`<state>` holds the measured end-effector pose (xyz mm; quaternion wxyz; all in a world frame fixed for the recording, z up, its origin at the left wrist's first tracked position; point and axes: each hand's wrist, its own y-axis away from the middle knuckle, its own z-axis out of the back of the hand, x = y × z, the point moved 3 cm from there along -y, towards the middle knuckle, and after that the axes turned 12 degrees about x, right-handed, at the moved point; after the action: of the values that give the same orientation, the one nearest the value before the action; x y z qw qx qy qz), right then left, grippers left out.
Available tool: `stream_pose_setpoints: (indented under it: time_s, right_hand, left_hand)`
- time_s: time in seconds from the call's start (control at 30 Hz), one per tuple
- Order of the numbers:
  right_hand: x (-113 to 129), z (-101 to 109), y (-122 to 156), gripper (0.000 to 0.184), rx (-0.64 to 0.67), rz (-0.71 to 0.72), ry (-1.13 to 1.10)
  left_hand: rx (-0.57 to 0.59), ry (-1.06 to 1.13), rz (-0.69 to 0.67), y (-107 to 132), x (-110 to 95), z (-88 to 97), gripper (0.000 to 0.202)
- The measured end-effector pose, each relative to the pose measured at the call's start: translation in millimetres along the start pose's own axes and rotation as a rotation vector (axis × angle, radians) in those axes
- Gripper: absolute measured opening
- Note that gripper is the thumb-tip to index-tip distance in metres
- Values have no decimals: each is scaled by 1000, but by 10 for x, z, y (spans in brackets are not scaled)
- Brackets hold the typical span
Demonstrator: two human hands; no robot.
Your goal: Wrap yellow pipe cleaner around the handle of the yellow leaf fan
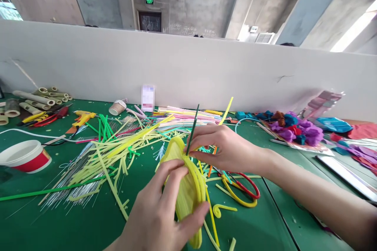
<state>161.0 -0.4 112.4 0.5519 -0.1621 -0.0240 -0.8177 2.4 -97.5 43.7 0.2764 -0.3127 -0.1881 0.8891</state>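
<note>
My left hand [165, 200] curls round a yellow fuzzy petal-like piece [188, 192], made of chenille stems laid side by side, with the thumb along its right edge. From the top of this piece a thin dark green stem [193, 129] sticks up, tilted slightly right. At the stem's foot the fingertips of my right hand [215, 143] are pinched together against it. A yellow chenille stem [227, 110] rises behind my right hand; whether its lower end is between those fingers is hidden. Scissors with red and yellow handles [241, 192] lie below the right wrist.
Yellow-green chenille stems [97, 156] and thin wires [67, 188] cover the left. A paper cup [26, 156], a yellow glue gun [84, 118] and bamboo tubes [38, 99] stand beyond. Purple fuzzy flowers [309, 133] lie right. A white partition [188, 66] closes the back.
</note>
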Motion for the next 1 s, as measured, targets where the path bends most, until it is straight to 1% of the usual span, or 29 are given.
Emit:
stream_pose_setpoints:
  time_s: [0.07, 0.2, 0.27, 0.33, 0.4, 0.5, 0.6, 0.67, 0.83, 1.0]
  right_hand:
    - [-10, 19, 20, 13, -27, -8, 18]
    - [-19, 74, 110, 13, -133, -23, 66]
    - [-1, 69, 161, 13, -153, -43, 103]
    - [26, 33, 204, 13, -136, -73, 119]
    - [54, -19, 239, 14, -111, -99, 109]
    - [81, -87, 280, 15, -92, -131, 103]
    - [104, -119, 308, 15, -88, -137, 102]
    - [123, -124, 319, 14, -79, -143, 110]
    - [187, -125, 329, 14, -39, -121, 149]
    - [176, -133, 322, 14, -10, -129, 150]
  left_hand:
    - [-2, -44, -4, -35, -13, -13, 45]
    - [-17, -34, -63, -105, -13, 45, 52]
    - [-17, 5, -60, -117, 8, 71, 50]
    - [-18, 63, -28, -116, 39, 79, 42]
    - [-27, 118, 0, -106, 66, 72, 30]
    - [-67, 181, 22, -77, 95, 58, 16]
    - [-113, 227, 47, -47, 128, 62, 15]
    - [-124, 243, 34, -37, 141, 78, 18]
    - [-96, 227, -46, -47, 140, 129, 20]
    - [-108, 209, -40, -33, 203, 124, 19]
